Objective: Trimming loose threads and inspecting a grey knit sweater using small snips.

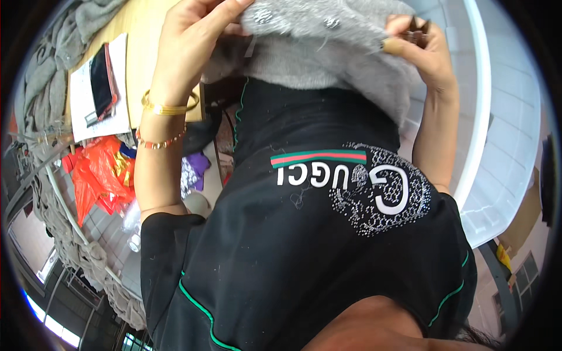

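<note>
A fuzzy light grey knit piece (304,58) with small silvery sparkling patches hangs across the top, in front of my black shirt. My left hand (202,29) pinches its upper left edge between thumb and fingers. At the right edge, my right hand (424,52) grips the same knit, its thumb pressed on the cloth with a tan cover over the tip. A small dark brown pronged object (418,34) sits at the right fingers; I cannot tell its kind. Part of the left fingertips runs out of the top of the view.
A large white plastic tub (483,117) stands at my right. To the left, a wooden table (137,35) bears white paper (120,82) and a black pouch with a red edge (100,82). Below lie a red plastic bag (102,181) and heaped grey knits (44,88) at the rim.
</note>
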The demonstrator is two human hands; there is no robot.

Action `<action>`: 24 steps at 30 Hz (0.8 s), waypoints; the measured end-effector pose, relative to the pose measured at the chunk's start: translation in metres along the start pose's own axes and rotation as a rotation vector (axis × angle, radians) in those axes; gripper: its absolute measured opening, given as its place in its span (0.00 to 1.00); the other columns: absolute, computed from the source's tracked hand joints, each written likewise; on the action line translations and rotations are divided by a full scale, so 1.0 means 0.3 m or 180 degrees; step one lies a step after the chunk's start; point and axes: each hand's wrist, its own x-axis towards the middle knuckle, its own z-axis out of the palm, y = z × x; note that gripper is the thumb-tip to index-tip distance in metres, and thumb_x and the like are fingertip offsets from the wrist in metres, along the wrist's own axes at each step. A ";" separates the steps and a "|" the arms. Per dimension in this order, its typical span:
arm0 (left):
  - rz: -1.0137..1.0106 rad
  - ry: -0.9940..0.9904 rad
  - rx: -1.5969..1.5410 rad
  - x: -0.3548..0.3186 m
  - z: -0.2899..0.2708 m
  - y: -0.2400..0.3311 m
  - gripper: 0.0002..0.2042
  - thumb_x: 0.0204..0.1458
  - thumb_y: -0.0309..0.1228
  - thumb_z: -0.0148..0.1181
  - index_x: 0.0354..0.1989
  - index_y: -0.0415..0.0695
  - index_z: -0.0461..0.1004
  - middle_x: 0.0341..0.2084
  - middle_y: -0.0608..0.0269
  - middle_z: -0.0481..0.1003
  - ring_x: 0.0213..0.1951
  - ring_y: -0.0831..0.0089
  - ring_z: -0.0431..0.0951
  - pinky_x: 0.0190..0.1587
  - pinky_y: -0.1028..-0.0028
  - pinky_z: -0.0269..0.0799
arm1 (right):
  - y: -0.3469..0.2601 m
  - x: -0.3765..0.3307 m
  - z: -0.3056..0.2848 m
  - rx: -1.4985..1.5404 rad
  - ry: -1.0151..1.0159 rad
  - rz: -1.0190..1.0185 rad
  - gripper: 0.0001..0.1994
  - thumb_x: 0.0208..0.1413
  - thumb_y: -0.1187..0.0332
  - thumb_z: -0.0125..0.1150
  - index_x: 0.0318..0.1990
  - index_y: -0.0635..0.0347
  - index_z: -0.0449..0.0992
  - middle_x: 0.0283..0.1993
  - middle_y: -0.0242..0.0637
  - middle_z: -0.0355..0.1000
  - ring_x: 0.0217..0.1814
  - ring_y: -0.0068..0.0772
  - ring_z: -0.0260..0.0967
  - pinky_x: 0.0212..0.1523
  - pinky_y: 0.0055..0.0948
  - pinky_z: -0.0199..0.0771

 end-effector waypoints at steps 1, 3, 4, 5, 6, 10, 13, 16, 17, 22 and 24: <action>-0.0180 -0.0111 -0.0167 0.054 0.031 0.027 0.07 0.63 0.31 0.62 0.44 0.42 0.79 0.30 0.74 0.77 0.30 0.86 0.74 0.36 0.84 0.72 | -0.001 0.009 -0.033 0.0029 0.0020 -0.0179 0.06 0.54 0.73 0.71 0.36 0.63 0.79 0.32 0.26 0.73 0.33 0.15 0.69 0.34 0.17 0.67; -0.0118 -0.0387 -0.0237 0.147 0.105 0.051 0.10 0.65 0.34 0.61 0.46 0.39 0.80 0.32 0.77 0.78 0.28 0.89 0.71 0.32 0.85 0.68 | -0.025 0.048 -0.028 -0.0446 0.0282 -0.0252 0.06 0.55 0.72 0.70 0.36 0.64 0.79 0.32 0.25 0.72 0.32 0.15 0.68 0.33 0.17 0.65; -0.0387 -0.0489 0.0266 0.210 0.086 -0.008 0.09 0.61 0.29 0.63 0.47 0.39 0.79 0.34 0.69 0.79 0.30 0.79 0.75 0.35 0.78 0.71 | -0.026 0.063 -0.025 -0.0861 0.0482 -0.0275 0.07 0.57 0.70 0.69 0.37 0.65 0.79 0.31 0.25 0.72 0.32 0.14 0.67 0.32 0.18 0.64; -0.0217 -0.0583 0.0388 0.238 0.061 -0.105 0.07 0.62 0.32 0.63 0.42 0.41 0.79 0.31 0.72 0.77 0.31 0.82 0.75 0.35 0.80 0.74 | 0.019 0.093 -0.021 -0.1133 0.0354 0.0007 0.09 0.60 0.68 0.67 0.39 0.66 0.80 0.31 0.24 0.72 0.31 0.14 0.65 0.31 0.18 0.62; -0.0026 -0.0744 0.0473 0.278 0.060 -0.201 0.09 0.64 0.35 0.64 0.36 0.43 0.78 0.28 0.75 0.75 0.31 0.86 0.74 0.34 0.82 0.76 | 0.016 0.103 -0.007 -0.1187 0.0355 0.0014 0.09 0.60 0.68 0.67 0.39 0.66 0.80 0.31 0.24 0.72 0.31 0.14 0.65 0.31 0.18 0.62; -0.0492 -0.0748 0.0989 0.324 0.087 -0.299 0.16 0.61 0.42 0.66 0.30 0.40 0.76 0.23 0.68 0.77 0.26 0.82 0.79 0.29 0.78 0.75 | 0.138 0.117 0.008 -0.1624 0.0292 0.0571 0.10 0.60 0.66 0.67 0.42 0.64 0.82 0.29 0.23 0.71 0.30 0.13 0.62 0.29 0.19 0.62; -0.0655 -0.0552 0.1186 0.309 0.075 -0.191 0.15 0.63 0.41 0.64 0.35 0.41 0.76 0.25 0.71 0.75 0.26 0.83 0.76 0.28 0.81 0.72 | 0.113 0.108 0.024 -0.1445 0.0594 0.0789 0.09 0.60 0.67 0.65 0.43 0.61 0.82 0.27 0.21 0.69 0.27 0.11 0.59 0.25 0.18 0.57; -0.0277 -0.0255 0.1264 0.288 0.043 -0.173 0.15 0.64 0.42 0.62 0.37 0.42 0.77 0.24 0.73 0.73 0.25 0.84 0.74 0.28 0.82 0.70 | 0.090 0.114 0.014 -0.1538 0.0546 0.0748 0.10 0.60 0.67 0.64 0.46 0.61 0.82 0.27 0.21 0.69 0.27 0.11 0.59 0.26 0.18 0.57; 0.0068 -0.0222 0.1135 0.284 0.051 -0.170 0.16 0.65 0.43 0.61 0.37 0.40 0.77 0.23 0.73 0.72 0.24 0.84 0.72 0.28 0.81 0.69 | 0.082 0.115 0.012 -0.1534 0.0522 0.0771 0.10 0.60 0.67 0.64 0.46 0.61 0.82 0.27 0.21 0.69 0.27 0.11 0.59 0.26 0.18 0.57; 0.0272 -0.0238 0.1958 0.261 0.131 -0.078 0.21 0.63 0.47 0.62 0.31 0.37 0.78 0.18 0.62 0.72 0.21 0.75 0.74 0.28 0.72 0.71 | 0.038 0.121 0.000 -0.1531 0.0504 0.0735 0.14 0.61 0.69 0.63 0.53 0.59 0.81 0.34 0.23 0.70 0.32 0.13 0.62 0.32 0.18 0.64; 0.0474 -0.0319 0.2921 0.258 0.161 -0.069 0.26 0.59 0.53 0.63 0.27 0.38 0.79 0.15 0.55 0.74 0.21 0.61 0.77 0.28 0.65 0.72 | 0.017 0.142 0.034 -0.1570 0.0706 0.0440 0.15 0.63 0.69 0.61 0.55 0.58 0.80 0.37 0.25 0.71 0.35 0.15 0.63 0.36 0.19 0.66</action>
